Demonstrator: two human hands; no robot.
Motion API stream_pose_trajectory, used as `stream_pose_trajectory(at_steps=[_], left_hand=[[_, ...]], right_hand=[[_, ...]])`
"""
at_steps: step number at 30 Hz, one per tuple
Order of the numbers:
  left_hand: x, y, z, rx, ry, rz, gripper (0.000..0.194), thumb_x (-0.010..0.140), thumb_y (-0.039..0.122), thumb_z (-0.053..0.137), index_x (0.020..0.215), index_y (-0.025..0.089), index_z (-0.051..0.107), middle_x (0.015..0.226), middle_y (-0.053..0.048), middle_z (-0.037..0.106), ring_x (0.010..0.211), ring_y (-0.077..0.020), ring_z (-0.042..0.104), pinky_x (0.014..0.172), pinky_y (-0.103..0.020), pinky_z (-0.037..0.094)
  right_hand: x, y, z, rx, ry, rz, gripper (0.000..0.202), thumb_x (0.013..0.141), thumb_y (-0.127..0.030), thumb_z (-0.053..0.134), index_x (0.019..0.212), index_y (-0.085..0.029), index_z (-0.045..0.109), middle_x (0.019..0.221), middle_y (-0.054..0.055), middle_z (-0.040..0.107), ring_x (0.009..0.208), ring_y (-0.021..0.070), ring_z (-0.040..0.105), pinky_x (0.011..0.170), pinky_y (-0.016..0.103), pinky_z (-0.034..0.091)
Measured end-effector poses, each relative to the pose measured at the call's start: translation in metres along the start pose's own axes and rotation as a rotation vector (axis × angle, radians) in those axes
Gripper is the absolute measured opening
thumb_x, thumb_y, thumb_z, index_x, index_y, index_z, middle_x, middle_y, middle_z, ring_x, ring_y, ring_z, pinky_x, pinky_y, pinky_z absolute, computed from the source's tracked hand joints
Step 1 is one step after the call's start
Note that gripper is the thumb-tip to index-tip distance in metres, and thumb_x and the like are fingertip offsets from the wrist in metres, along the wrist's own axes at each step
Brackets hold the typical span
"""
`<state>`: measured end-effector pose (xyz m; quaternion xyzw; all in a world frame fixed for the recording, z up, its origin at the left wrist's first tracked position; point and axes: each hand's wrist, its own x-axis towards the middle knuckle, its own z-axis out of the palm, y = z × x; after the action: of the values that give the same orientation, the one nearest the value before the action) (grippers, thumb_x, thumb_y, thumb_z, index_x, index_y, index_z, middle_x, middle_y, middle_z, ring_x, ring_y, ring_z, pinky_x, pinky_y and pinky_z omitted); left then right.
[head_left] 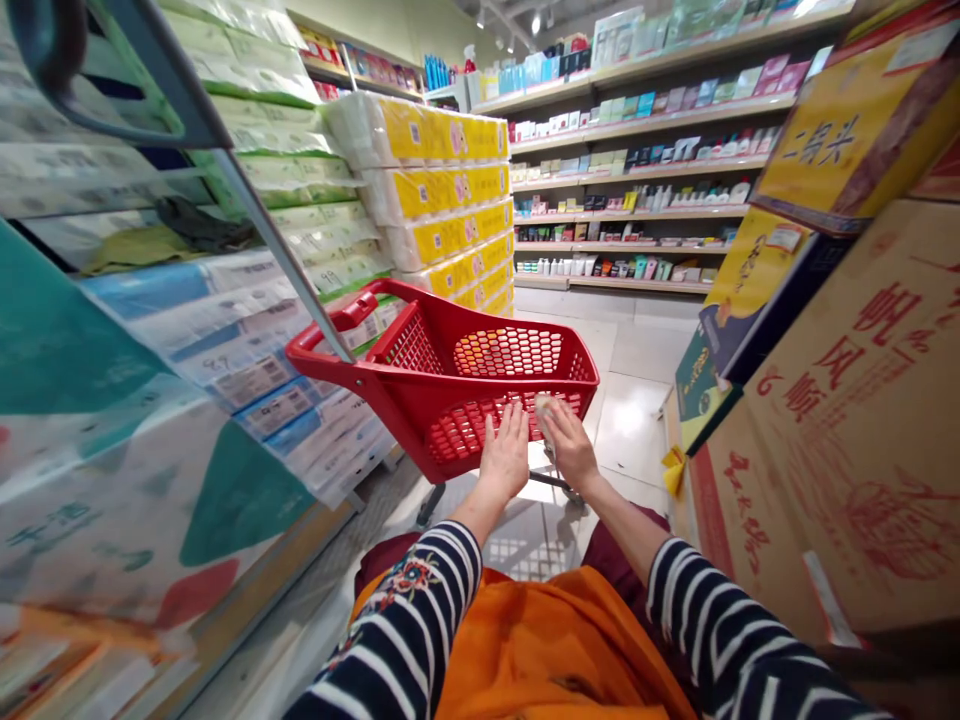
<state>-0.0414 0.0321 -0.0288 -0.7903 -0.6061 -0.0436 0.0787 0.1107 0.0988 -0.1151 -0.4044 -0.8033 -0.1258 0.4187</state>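
Note:
A red plastic shopping basket cart (pixel 517 378) stands in front of me, its latticed side turned towards me and a long metal handle (pixel 281 245) slanting up to the left. My left hand (pixel 507 452) is at the lower side of the basket, fingers stretched out and flat, with nothing visible in it. Just right of it, my right hand (pixel 571 448) is closed on a pale cloth (pixel 541 404), mostly hidden by the fingers, near the basket's right end. Whether either hand presses on the plastic I cannot tell. The inside of the basket is partly hidden by its near wall.
Stacked tissue packs (pixel 450 185) rise behind and left of the cart. A dark cloth (pixel 199 225) lies on the left packs. Cardboard cartons (pixel 862 400) crowd the right side. Shelves (pixel 645 215) of small boxes and bottles line the back, beyond the pale tiled floor (pixel 637 350).

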Motion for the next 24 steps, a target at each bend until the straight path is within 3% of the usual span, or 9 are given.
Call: stream_pose_trajectory(at_steps=[3,5,12,15,21,24], left_hand=[[0.011,0.003,-0.004,-0.007,0.032,0.002,0.067,0.078,0.017,0.036,0.142,0.006,0.019,0.153,-0.012,0.011,0.14,-0.0247,0.006,0.112,-0.053,0.007],[0.018,0.008,-0.005,-0.011,0.041,0.021,0.067,0.078,0.017,0.036,0.142,0.006,0.019,0.153,-0.012,0.011,0.14,-0.0247,0.006,0.112,-0.053,0.006],[0.02,0.029,0.002,0.026,0.033,0.191,0.067,0.078,0.016,0.037,0.142,0.007,0.02,0.152,-0.012,0.014,0.14,-0.024,0.004,0.112,-0.053,0.008],[0.018,0.03,0.005,0.047,0.022,0.246,0.065,0.079,0.017,0.036,0.141,0.006,0.021,0.152,-0.012,0.016,0.14,-0.0241,0.005,0.111,-0.054,0.01],[0.023,0.014,-0.006,0.065,0.066,0.157,0.066,0.078,0.016,0.036,0.142,0.006,0.02,0.152,-0.012,0.013,0.14,-0.0257,0.007,0.111,-0.054,0.009],[0.023,0.006,-0.009,0.069,0.064,0.118,0.065,0.079,0.015,0.035,0.141,0.006,0.022,0.152,-0.013,0.014,0.14,-0.0257,0.008,0.111,-0.054,0.008]], right_hand=[[0.02,0.015,-0.016,-0.009,0.143,0.064,0.039,0.09,-0.01,0.035,0.124,-0.011,0.054,0.138,0.014,0.044,0.136,0.0231,0.024,0.107,0.047,0.033],[0.026,0.023,-0.018,-0.02,0.154,0.075,0.039,0.09,-0.011,0.036,0.123,-0.011,0.055,0.137,0.014,0.045,0.135,0.0234,0.026,0.107,0.047,0.033],[-0.021,0.022,0.009,-0.06,-0.084,0.109,0.041,0.084,-0.006,0.039,0.119,-0.013,0.059,0.128,0.013,0.055,0.128,0.024,0.038,0.102,0.046,0.038],[-0.031,0.021,0.005,-0.059,-0.104,0.125,0.042,0.082,-0.004,0.039,0.119,-0.013,0.058,0.127,0.014,0.055,0.126,0.0237,0.041,0.102,0.046,0.039],[0.011,0.034,-0.027,-0.035,0.153,0.17,0.043,0.087,-0.008,0.036,0.126,-0.014,0.053,0.138,0.012,0.044,0.134,0.0224,0.028,0.107,0.047,0.033],[0.029,0.032,-0.025,-0.013,0.19,0.138,0.04,0.089,-0.01,0.036,0.125,-0.012,0.053,0.137,0.013,0.045,0.134,0.0226,0.029,0.107,0.046,0.033]])
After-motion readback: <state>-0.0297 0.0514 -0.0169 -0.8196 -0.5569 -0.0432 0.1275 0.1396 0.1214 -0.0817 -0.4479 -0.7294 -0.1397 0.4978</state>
